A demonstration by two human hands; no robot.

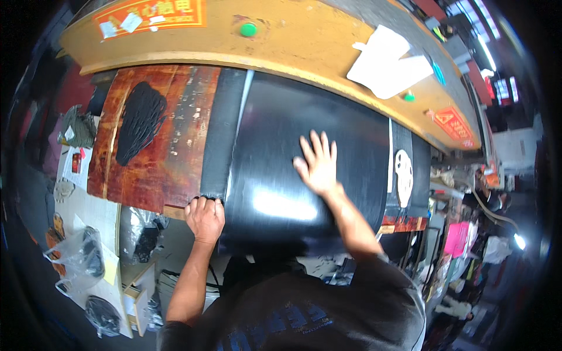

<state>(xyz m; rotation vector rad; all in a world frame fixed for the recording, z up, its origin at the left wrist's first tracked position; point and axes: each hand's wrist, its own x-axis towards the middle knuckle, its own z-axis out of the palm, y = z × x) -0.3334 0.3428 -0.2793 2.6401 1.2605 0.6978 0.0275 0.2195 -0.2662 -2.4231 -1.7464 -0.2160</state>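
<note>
A wide, glossy black sheet (275, 146) lies across the work table and bends down over its front edge. On its right half rests my right hand (319, 167), palm down with the fingers spread; nothing is in it. My left hand (205, 221) is closed at the table's front edge, its fingers curled over the lower end of a matte black strip (224, 134) left of the sheet. Left of that strip, a bundle of thin black cords (142, 120) lies on a worn red-brown board (184, 140).
A yellow machine beam (304, 44) with green buttons spans the far side, with white papers (389, 64) on it. Right of the sheet lies a pale cut-out template (403, 178). A side table (82, 205) at left holds plastic bags (88, 257).
</note>
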